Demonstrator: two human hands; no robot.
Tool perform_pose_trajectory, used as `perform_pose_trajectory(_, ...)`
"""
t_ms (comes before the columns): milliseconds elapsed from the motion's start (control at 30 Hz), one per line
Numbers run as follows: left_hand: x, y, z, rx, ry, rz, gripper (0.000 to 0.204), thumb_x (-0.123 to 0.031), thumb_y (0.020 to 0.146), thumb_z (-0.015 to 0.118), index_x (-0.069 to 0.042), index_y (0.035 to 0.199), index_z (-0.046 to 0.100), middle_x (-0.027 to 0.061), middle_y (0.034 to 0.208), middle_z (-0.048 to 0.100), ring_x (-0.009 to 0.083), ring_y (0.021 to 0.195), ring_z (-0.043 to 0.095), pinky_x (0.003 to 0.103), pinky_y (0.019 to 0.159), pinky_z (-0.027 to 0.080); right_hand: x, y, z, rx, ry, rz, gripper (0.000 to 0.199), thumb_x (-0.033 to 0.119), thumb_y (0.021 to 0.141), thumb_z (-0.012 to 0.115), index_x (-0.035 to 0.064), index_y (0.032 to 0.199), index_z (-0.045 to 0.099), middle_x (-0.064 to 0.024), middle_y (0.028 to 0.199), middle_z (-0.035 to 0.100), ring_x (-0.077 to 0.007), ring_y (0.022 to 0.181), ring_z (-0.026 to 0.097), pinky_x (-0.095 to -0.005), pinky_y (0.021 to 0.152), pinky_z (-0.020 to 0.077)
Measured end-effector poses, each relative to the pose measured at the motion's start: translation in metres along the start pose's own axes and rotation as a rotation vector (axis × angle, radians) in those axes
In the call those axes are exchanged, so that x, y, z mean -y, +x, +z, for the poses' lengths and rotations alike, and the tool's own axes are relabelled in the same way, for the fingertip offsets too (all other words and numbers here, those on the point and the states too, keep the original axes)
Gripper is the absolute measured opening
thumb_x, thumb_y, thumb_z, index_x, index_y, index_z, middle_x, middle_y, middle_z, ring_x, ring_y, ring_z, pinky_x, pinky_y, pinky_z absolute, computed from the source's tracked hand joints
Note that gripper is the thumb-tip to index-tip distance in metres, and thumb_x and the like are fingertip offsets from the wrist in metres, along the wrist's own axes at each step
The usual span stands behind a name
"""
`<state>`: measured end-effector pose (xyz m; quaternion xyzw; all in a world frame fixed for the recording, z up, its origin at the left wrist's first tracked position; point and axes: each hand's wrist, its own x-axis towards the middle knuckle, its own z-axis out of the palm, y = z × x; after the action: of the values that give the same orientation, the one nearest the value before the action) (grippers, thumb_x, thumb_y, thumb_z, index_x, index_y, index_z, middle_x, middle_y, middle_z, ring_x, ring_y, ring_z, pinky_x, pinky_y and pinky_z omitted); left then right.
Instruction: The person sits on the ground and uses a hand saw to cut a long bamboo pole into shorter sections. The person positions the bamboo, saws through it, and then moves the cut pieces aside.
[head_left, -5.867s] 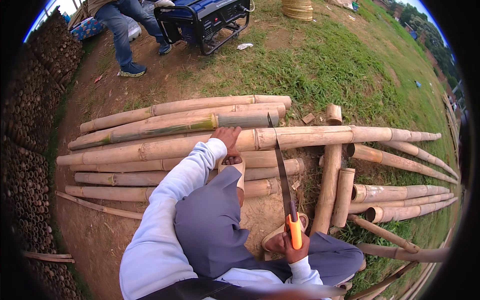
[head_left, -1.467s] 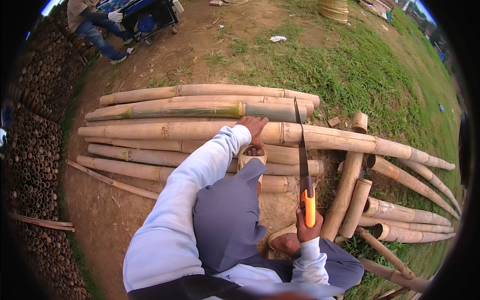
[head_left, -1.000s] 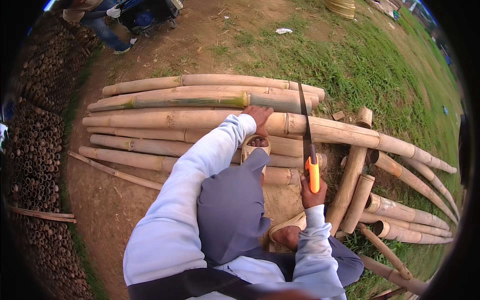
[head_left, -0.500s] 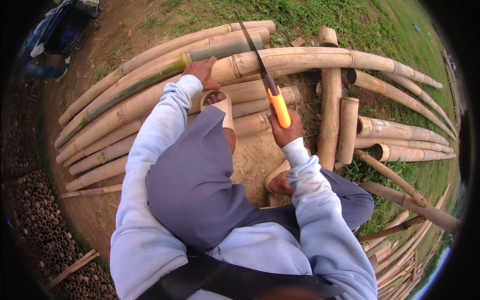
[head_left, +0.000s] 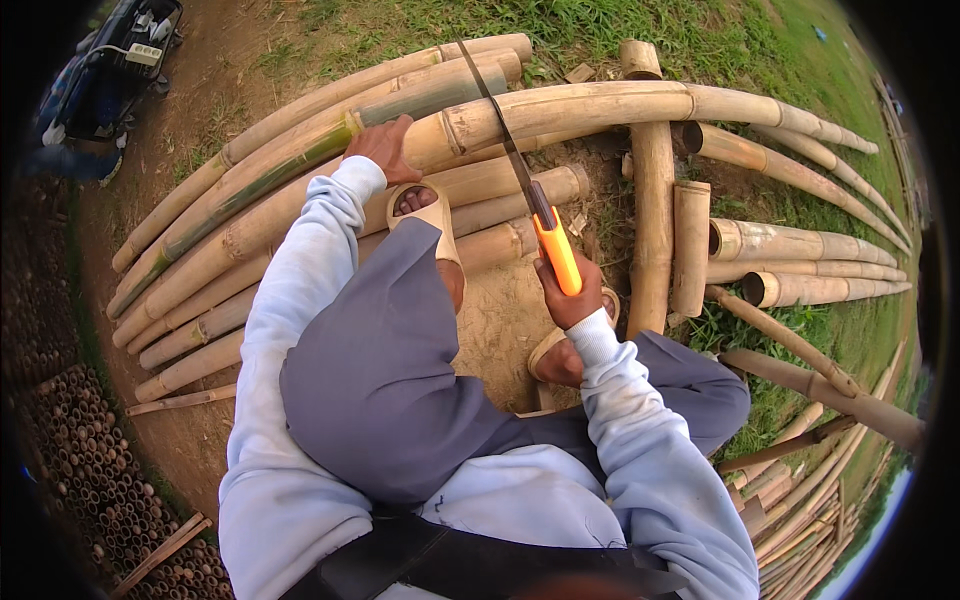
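Observation:
My right hand (head_left: pixel 572 287) is wrapped around the orange and dark handle of a hand saw (head_left: pixel 549 232). The saw's long, thin blade lies across a thick tan bamboo pole (head_left: pixel 590 103), just right of one of its nodes. My left hand (head_left: pixel 382 148) grips the same pole to the left of the blade, fingers over the top and thumb toward the saw. Part of its grip is hidden behind the hand. My sandalled left foot (head_left: pixel 420 203) rests on bamboo just below that hand.
An upright-lying bamboo post (head_left: pixel 652 220) crosses under the pole at right, beside a short bamboo piece (head_left: pixel 690 250). Several long poles (head_left: pixel 240 225) lie at left, more at right. Stacked cut bamboo (head_left: pixel 95 470) fills the lower left. A dark bag (head_left: pixel 110 70) sits at upper left.
The saw and my right hand have moved back toward me, drawing the blade along across the pole. My left hand keeps its hold on the pole. The view has shifted slightly.

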<state>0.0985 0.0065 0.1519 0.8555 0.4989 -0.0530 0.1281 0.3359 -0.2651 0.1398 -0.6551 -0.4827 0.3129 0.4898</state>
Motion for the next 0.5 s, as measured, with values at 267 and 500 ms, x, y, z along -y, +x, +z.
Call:
perform_pose_trajectory(267, -0.005, -0.009, -0.008, -0.017, 0.005, -0.01, 0.086, -0.038, 0.063, 0.08, -0.011, 0.137, 0.046, 0.022, 0.121, 0.064, 0.0418, 0.111, 0.061, 0.051, 0.095, 0.049, 0.037, -0.076, -0.041, 0.067, -0.025, 0.149, 0.011, 0.007, 0.086, 0.07, -0.0012, 0.091, 0.065, -0.0101, 0.066, 0.061, -0.0198, 0.058, 0.058, -0.032, 0.06, 0.0479)
perform_pose_trajectory(500, 0.001, -0.004, 0.005, -0.08, 0.016, 0.022, 0.071, -0.036, 0.063, 0.081, -0.007, 0.12, 0.051, 0.0197, 0.114, 0.066, 0.0414, 0.105, 0.063, 0.049, 0.09, 0.052, 0.027, -0.065, -0.039, 0.037, -0.037, 0.1, 0.011, 0.006, 0.086, 0.07, -0.0024, 0.088, 0.064, -0.0085, 0.065, 0.06, -0.016, 0.057, 0.056, -0.0325, 0.057, 0.0463)
